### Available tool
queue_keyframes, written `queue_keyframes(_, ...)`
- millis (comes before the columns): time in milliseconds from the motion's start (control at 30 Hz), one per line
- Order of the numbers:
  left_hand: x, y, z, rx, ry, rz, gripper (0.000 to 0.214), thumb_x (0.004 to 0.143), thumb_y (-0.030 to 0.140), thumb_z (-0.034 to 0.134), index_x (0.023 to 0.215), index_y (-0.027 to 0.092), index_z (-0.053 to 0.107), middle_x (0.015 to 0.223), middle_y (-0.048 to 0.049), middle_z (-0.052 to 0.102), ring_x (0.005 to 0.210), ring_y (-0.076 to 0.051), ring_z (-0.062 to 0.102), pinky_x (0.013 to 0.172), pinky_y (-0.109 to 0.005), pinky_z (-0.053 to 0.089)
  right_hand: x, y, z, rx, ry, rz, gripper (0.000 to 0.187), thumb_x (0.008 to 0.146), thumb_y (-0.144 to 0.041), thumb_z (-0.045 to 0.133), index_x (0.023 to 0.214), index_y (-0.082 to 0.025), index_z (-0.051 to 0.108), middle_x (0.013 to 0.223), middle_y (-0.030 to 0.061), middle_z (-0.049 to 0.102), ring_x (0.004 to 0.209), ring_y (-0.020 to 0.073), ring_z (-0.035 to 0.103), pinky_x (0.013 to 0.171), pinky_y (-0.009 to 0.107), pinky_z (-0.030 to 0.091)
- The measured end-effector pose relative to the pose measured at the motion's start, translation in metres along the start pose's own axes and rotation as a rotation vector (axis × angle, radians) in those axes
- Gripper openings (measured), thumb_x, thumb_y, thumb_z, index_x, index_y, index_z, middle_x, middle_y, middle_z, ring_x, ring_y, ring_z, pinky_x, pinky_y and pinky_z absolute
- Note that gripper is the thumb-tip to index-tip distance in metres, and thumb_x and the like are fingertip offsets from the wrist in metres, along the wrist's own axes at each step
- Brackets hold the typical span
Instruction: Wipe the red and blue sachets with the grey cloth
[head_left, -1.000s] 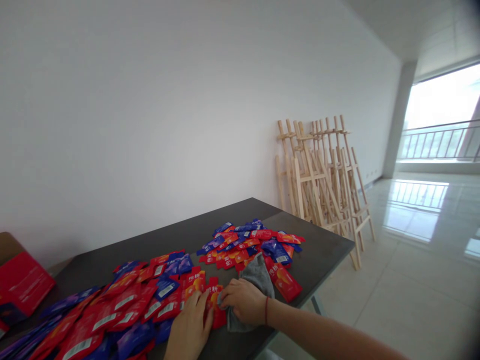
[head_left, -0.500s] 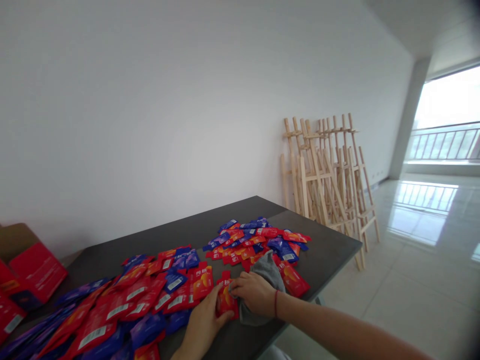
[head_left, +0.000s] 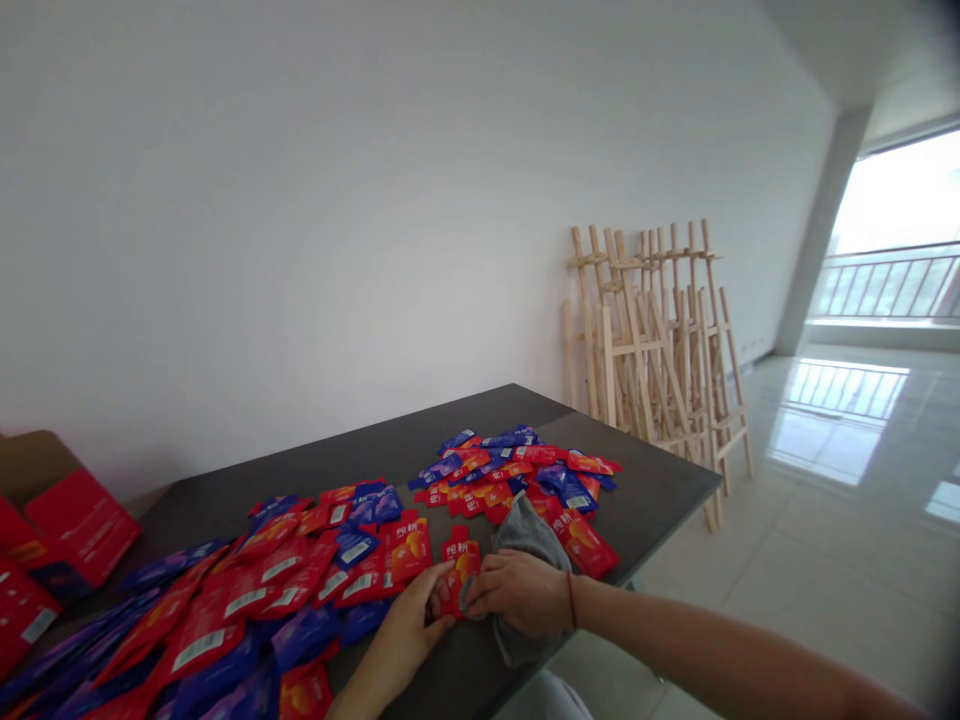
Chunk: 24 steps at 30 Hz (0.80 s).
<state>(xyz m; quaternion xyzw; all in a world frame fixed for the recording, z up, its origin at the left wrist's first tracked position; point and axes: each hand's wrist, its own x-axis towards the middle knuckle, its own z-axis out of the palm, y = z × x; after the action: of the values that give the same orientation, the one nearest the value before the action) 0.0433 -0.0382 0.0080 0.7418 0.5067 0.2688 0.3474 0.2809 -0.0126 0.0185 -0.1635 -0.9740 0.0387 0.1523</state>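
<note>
Red pouch [head_left: 459,572] between both hands, grey cloth [head_left: 529,540], scattered pouches [head_left: 285,580] around

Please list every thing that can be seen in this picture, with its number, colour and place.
red pouch: one, red with orange print, near table edge, held by both hands
grey cloth: one, grey, under the right hand, partly over the table edge
loose pouches: many, too many to count, red and blue, spread over the table in two heaps
table: one, dark grey, along the white wall
red boxes: at least two, red, at the far left end; exact number cannot be told
wooden easels: several, pale wood, leaning on the wall past the table
railing: one, by the bright window, far right
left hand: one, fingers on the red pouch
right hand: one, red string on the wrist, on pouch and cloth
</note>
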Motion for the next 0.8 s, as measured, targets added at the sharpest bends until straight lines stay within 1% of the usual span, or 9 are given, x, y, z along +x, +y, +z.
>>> queue_keyframes(67, 0.001, 0.005, 0.0, -0.007, 0.0, 0.004, 0.062, 0.069, 0.018, 0.059, 0.13, 0.021, 0.05, 0.092, -0.0002, 0.061, 0.083, -0.016, 0.057, 0.078, -0.027, 0.045, 0.0, -0.001, -0.001, 0.007, 0.002, -0.001, 0.045, 0.076, -0.012, 0.05, 0.116, -0.026, 0.064, 0.12, -0.0009, 0.066, 0.11, 0.0218, 0.052, 0.086, 0.035, 0.039)
queue_keyframes(167, 0.002, 0.01, -0.001, -0.022, -0.013, 0.005, 0.048, 0.074, 0.021, 0.057, 0.122, 0.02, 0.055, 0.086, 0.0006, 0.062, 0.077, -0.016, 0.057, 0.072, -0.026, 0.046, 0.007, 0.003, -0.003, -0.019, 0.023, 0.09, 0.04, 0.078, -0.012, 0.05, 0.112, -0.024, 0.067, 0.118, 0.0, 0.067, 0.106, 0.0223, 0.054, 0.086, 0.035, 0.04)
queue_keyframes(267, 0.002, 0.009, -0.003, 0.129, 0.036, 0.009, 0.023, 0.075, 0.022, 0.056, 0.096, 0.019, 0.063, 0.082, -0.0011, 0.064, 0.075, -0.017, 0.059, 0.072, -0.028, 0.047, 0.019, 0.013, -0.004, -0.059, 0.027, 0.2, 0.037, 0.079, -0.011, 0.05, 0.109, -0.022, 0.069, 0.117, 0.0025, 0.067, 0.102, 0.0231, 0.055, 0.087, 0.035, 0.04)
queue_keyframes(333, 0.002, 0.006, -0.004, 0.236, 0.095, 0.042, 0.016, 0.075, 0.023, 0.059, 0.089, 0.021, 0.064, 0.09, -0.0039, 0.067, 0.086, -0.02, 0.062, 0.08, -0.031, 0.049, 0.027, 0.02, -0.003, -0.082, 0.025, 0.243, 0.037, 0.077, -0.009, 0.051, 0.108, -0.02, 0.069, 0.116, 0.0044, 0.066, 0.102, 0.024, 0.055, 0.088, 0.036, 0.041)
queue_keyframes(400, 0.002, 0.0, -0.004, 0.272, 0.148, 0.091, 0.031, 0.073, 0.024, 0.062, 0.103, 0.023, 0.064, 0.112, -0.0067, 0.067, 0.106, -0.025, 0.061, 0.094, -0.039, 0.047, 0.036, 0.026, -0.003, -0.108, 0.015, 0.272, 0.036, 0.078, -0.009, 0.052, 0.108, -0.018, 0.069, 0.117, 0.0062, 0.066, 0.102, 0.0244, 0.055, 0.087, 0.036, 0.042)
queue_keyframes(500, 0.004, -0.013, -0.002, 0.27, 0.193, 0.112, 0.066, 0.07, 0.024, 0.065, 0.134, 0.027, 0.049, 0.139, -0.009, 0.054, 0.129, -0.028, 0.048, 0.109, -0.047, 0.037, 0.051, 0.03, 0.0, -0.169, -0.022, 0.28, 0.031, 0.081, -0.014, 0.054, 0.109, -0.018, 0.068, 0.116, 0.0073, 0.066, 0.101, 0.0239, 0.056, 0.085, 0.035, 0.043)
queue_keyframes(667, 0.01, -0.032, 0.008, 0.286, 0.213, 0.118, 0.09, 0.07, 0.024, 0.064, 0.15, 0.025, 0.021, 0.151, -0.0102, 0.041, 0.139, -0.027, 0.037, 0.115, -0.05, 0.029, 0.063, 0.027, 0.002, -0.285, -0.065, 0.154, 0.025, 0.086, -0.02, 0.054, 0.105, -0.014, 0.068, 0.109, 0.0089, 0.068, 0.093, 0.0247, 0.055, 0.075, 0.036, 0.043)
queue_keyframes(733, 0.011, -0.036, 0.01, 0.283, 0.208, 0.111, 0.095, 0.069, 0.023, 0.064, 0.151, 0.023, 0.016, 0.152, -0.0112, 0.04, 0.14, -0.027, 0.035, 0.115, -0.049, 0.028, 0.057, 0.025, 0.001, -0.288, -0.063, 0.068, 0.028, 0.085, -0.019, 0.054, 0.11, -0.015, 0.066, 0.114, 0.0072, 0.068, 0.093, 0.0241, 0.054, 0.073, 0.036, 0.041)
queue_keyframes(800, 0.011, -0.037, 0.01, 0.284, 0.201, 0.091, 0.095, 0.069, 0.023, 0.064, 0.151, 0.022, 0.017, 0.152, -0.0125, 0.04, 0.14, -0.027, 0.036, 0.115, -0.049, 0.029, 0.046, 0.022, -0.001, -0.264, -0.061, -0.026, 0.032, 0.084, -0.018, 0.055, 0.114, -0.019, 0.065, 0.12, 0.0042, 0.066, 0.097, 0.0232, 0.053, 0.074, 0.035, 0.04)
